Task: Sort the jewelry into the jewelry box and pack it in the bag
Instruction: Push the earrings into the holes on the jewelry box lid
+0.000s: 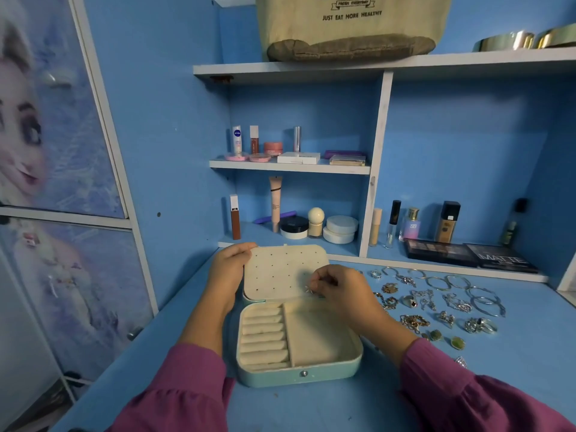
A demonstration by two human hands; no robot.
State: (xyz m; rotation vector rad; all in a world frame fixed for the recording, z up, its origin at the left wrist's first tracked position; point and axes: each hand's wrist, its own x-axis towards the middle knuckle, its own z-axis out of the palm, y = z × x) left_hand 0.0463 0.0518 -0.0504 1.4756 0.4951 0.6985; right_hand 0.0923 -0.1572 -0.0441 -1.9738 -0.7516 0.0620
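A mint-green jewelry box (pixel 299 347) lies open at the near middle of a blue desk (pixel 514 369); its cream interior shows a bank of ring rolls (pixel 263 333) on the left and a plain, flat compartment (pixel 314 332) on the right; a small metal snap sits on the front wall. The lid (pixel 285 271), lined with a cream panel dotted with small holes, stands tilted back; the left hand (pixel 229 271) grips its left edge, fingers curled over the top corner. The right hand (pixel 338 291) pinches a small silver earring (pixel 309 289) against the panel's lower right. Rings, chains and bangles, the loose jewelry (pixel 436 302), lie spread just right of the box; a beige canvas bag (pixel 352 26) rests on the top shelf (pixel 467 62).
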